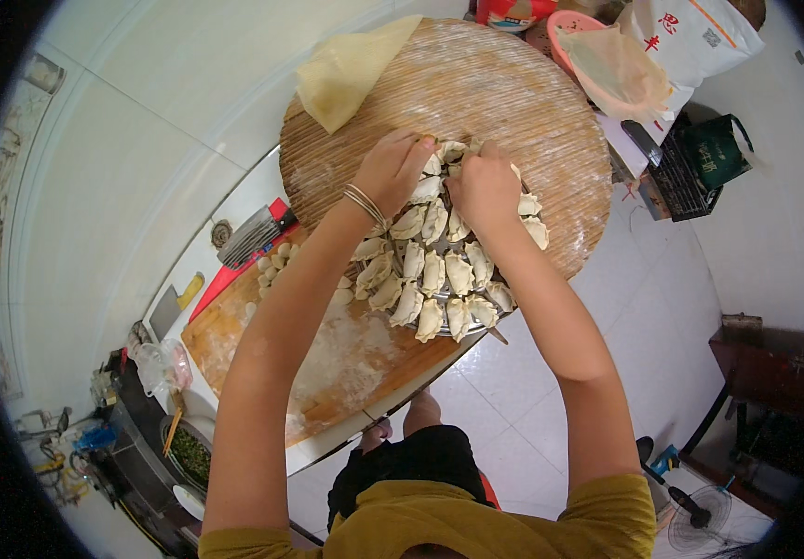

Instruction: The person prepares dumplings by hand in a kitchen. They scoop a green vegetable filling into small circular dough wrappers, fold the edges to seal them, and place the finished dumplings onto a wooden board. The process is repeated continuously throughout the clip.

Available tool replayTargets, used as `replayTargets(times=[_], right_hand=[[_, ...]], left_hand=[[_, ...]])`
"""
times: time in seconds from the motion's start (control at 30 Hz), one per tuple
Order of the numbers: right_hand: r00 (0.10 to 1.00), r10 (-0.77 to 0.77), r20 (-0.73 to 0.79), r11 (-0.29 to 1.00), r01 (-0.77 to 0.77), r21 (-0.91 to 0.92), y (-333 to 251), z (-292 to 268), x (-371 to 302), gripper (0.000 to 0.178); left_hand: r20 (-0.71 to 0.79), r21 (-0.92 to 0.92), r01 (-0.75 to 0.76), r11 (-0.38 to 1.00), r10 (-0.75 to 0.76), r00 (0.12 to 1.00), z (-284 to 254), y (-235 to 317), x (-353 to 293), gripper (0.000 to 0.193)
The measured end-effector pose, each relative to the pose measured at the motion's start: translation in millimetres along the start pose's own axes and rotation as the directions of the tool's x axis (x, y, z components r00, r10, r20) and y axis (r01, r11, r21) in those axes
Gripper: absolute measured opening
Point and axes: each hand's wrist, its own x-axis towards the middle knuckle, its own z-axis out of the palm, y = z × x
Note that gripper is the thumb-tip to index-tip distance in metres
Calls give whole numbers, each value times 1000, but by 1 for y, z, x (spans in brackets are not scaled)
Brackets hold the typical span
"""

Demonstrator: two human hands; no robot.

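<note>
A round metal tray crowded with several rows of pale, pleated dumplings overlaps the round slatted mat and the wooden board. Both my hands reach to the tray's far side. My left hand, with bracelets at the wrist, has its fingers drawn together at the far left dumplings. My right hand is closed, knuckles up, over the far right dumplings. What the fingertips of either hand hold is hidden.
A yellowish cloth lies on the mat's far left. The floured wooden board carries dough pieces; a cleaver lies beyond it. A bowl of chopped greens stands at left, a pink basin at far right.
</note>
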Motion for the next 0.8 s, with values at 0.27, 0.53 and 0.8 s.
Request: replayTargets(times=[0.27,0.53,0.8], right_hand=[[998,-68,-4,997,68,29,-2,6,0,22],[1000,12,22,977,-17,211,-5,-5,-1,30],[995,-62,78,954,36,299,8,-14,2,30]], left_hand=[[-13,-9,23,1000,-24,1000,-3,-12,-5,43],[-61,-57,41,998,-44,997,-4,-7,-8,40],[-56,-28,15,999,-17,998,-8,-11,-7,43]])
